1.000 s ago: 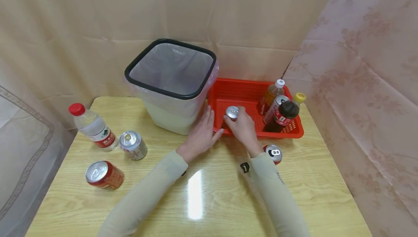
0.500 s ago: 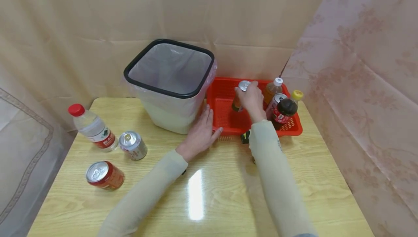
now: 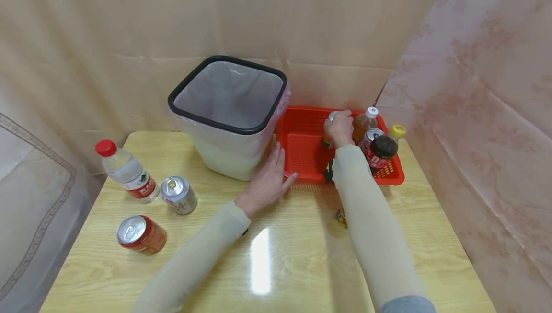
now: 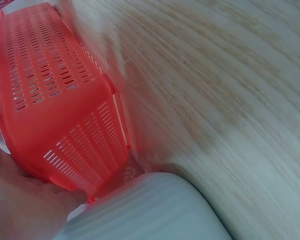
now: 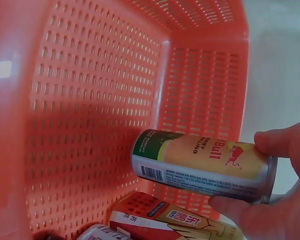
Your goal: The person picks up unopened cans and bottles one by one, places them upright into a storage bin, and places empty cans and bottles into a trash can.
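With fingers of the right hand [image 3: 340, 128] clamped round the can [image 5: 202, 162] near the back edge of the basket [image 3: 299, 152], settle its base flat beside the bottle [image 3: 364, 122] before releasing. With left hand [image 3: 268, 179] fingers straight, steady the front-left corner lightly.

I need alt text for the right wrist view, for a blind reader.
A right hand grips a gold-and-green drink can near its top, inside a red slotted basket. A red-and-gold container is beside it.
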A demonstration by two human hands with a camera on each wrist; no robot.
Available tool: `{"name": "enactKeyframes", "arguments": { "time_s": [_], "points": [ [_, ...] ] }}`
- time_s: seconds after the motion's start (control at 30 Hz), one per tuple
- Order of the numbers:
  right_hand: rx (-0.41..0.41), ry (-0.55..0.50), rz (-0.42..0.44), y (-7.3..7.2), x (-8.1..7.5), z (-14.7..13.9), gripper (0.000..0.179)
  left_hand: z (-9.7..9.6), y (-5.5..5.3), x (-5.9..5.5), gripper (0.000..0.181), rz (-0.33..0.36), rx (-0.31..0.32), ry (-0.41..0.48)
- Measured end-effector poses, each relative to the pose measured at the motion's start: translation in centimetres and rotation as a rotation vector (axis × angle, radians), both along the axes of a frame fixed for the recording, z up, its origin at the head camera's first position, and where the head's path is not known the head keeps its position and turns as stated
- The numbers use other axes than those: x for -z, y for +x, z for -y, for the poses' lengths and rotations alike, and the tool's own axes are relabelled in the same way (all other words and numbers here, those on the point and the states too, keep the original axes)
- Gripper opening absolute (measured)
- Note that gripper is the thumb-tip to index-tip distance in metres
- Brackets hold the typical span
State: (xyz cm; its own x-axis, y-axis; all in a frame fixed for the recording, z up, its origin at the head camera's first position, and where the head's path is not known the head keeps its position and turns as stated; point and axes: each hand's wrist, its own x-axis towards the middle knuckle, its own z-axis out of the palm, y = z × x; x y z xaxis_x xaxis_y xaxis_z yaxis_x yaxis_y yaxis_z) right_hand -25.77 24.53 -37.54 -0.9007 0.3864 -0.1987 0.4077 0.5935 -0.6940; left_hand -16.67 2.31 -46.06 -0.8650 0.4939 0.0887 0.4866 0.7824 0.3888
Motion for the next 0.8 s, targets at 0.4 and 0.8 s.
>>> {"name": "enactKeyframes", "arguments": {
  "time_s": [0.4,0.8],
  "points": [
    [-0.01,0.043,0.083,0.4,0.2,-1.2,0.064,-0.6,0.3,-0.1,0.085,-0.027,0.03,0.015],
    [-0.28,0.324,0.06,1.1,-4.7,-0.5,0.035,-0.5,-0.3,0.2,0.084,-0.053,0.036,0.026]
  ]
}}
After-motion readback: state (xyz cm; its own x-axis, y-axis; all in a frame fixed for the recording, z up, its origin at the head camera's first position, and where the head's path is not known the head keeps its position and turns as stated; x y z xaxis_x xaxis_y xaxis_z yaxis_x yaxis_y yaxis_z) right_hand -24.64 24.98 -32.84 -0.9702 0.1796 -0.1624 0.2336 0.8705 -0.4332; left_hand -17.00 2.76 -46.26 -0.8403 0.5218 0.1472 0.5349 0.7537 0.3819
